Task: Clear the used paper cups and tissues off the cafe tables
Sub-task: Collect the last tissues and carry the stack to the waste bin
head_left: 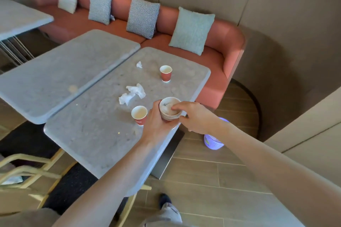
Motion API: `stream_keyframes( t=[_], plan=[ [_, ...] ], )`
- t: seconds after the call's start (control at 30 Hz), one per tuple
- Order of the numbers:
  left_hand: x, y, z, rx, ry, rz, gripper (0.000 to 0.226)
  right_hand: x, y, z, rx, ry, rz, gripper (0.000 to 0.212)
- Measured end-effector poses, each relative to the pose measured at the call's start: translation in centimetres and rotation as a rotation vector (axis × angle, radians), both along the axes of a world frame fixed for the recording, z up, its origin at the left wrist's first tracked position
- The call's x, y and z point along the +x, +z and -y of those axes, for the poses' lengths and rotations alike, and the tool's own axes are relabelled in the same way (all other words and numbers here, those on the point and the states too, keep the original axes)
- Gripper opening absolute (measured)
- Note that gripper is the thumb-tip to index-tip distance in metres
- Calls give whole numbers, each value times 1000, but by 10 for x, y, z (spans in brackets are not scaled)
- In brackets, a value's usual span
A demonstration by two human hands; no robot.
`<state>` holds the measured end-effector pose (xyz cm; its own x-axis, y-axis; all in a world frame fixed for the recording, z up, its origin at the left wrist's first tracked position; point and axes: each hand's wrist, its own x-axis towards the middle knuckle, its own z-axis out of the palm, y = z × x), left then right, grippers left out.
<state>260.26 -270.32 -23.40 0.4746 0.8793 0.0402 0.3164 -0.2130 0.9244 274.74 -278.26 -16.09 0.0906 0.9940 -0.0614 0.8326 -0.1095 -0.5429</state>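
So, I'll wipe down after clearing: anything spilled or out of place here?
Yes. A tan stain marks the neighbouring table, like a dried spill. A small white scrap, perhaps tissue, lies on the sofa beside a cushion. The two loose cups stand upright.

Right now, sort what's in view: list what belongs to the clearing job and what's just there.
Job: stack of cups held in left hand, right hand at its rim; near cup; far cup; crumpled tissues; small tissue.

Just there: cushions, sofa, chair.
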Motion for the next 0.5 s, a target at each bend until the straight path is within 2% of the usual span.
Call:
stream_keyframes(
  t=[0.13,0.23,0.33,0.43,0.5],
  plan=[
    [10,0,-46,-6,4,-29,84,6,6,-56,-109,159,138,34],
    [14,-2,-71,44,-8,-46,78,9,3,-93,-204,197,223,28],
    [6,-7,-89,29,23,2,70,7,2,-121,-230,265,208,21],
    [-11,-16,-109,-5,102,-12,60,6,3,-150,-140,309,141,36],
    [-19,-24,-122,-38,182,-23,62,8,3,-173,-85,303,69,44]
  ],
)
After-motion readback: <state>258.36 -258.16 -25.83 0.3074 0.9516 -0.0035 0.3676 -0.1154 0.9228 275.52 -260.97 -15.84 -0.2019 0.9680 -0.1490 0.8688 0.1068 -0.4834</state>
